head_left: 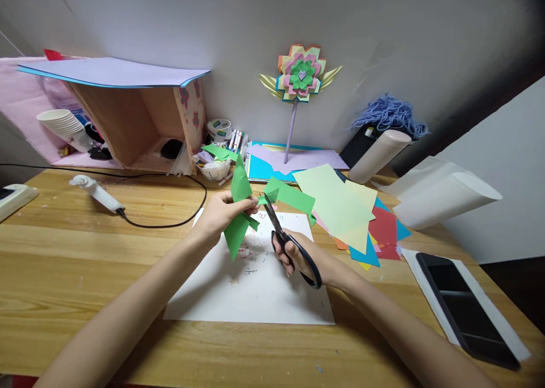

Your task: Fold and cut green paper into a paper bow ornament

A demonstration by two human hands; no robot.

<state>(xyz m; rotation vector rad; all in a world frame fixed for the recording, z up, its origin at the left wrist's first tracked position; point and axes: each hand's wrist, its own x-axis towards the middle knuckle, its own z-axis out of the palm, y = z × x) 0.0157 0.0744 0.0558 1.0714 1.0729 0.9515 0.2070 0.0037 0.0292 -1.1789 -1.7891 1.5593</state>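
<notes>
My left hand point(225, 212) pinches a folded piece of green paper point(240, 180) above a white sheet point(255, 297). A narrow green flap juts out to the right of the fingers. In my right hand point(298, 257) are black-handled scissors point(313, 271), their blades at that flap, pointing up and to the left. Whether the blades are fully closed is hard to make out. Another piece of green paper point(292, 195) lies just behind the scissors, and small coloured marks or scraps dot the white sheet.
Coloured paper point(336, 206) is piled at right, near a phone point(464, 303) and rolled white paper point(443, 200). A paper flower point(301, 75) stands at the back. On the left are an open box point(140, 115), a glue gun point(96, 195) with a cable, and paper cups point(63, 126).
</notes>
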